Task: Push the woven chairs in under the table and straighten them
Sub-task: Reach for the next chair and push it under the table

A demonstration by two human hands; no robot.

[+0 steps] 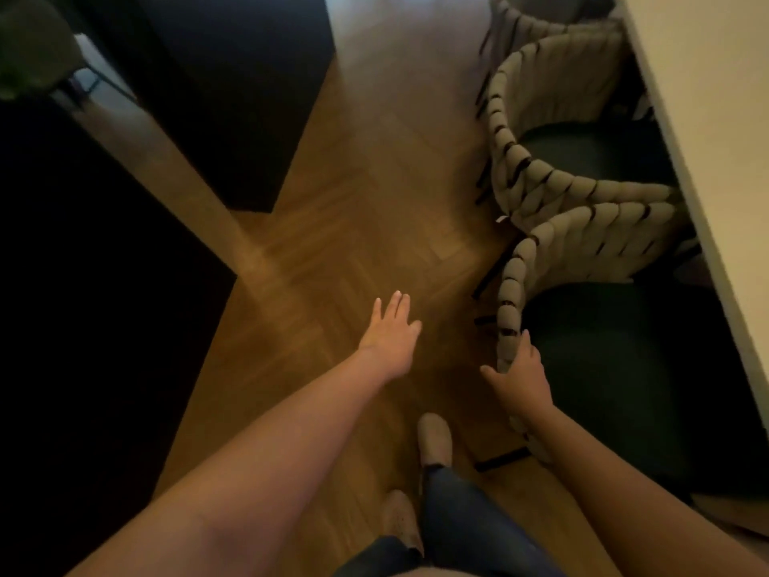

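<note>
Three woven chairs with thick pale braided backs and dark green seats stand in a row along the white table (715, 131) on the right. The nearest chair (582, 243) has its seat partly under the table edge. My right hand (520, 376) is closed around the curved backrest rim of this chair at its near end. The middle chair (537, 118) touches the nearest one, and a third chair (524, 22) shows at the top. My left hand (391, 331) hovers over the floor with fingers spread, holding nothing.
Herringbone wood floor (362, 210) runs through the middle. Dark furniture blocks (233, 97) stand at the left and upper left. A plant on a stand (37, 52) is in the top left corner. My feet in light shoes (435, 441) stand beside the nearest chair.
</note>
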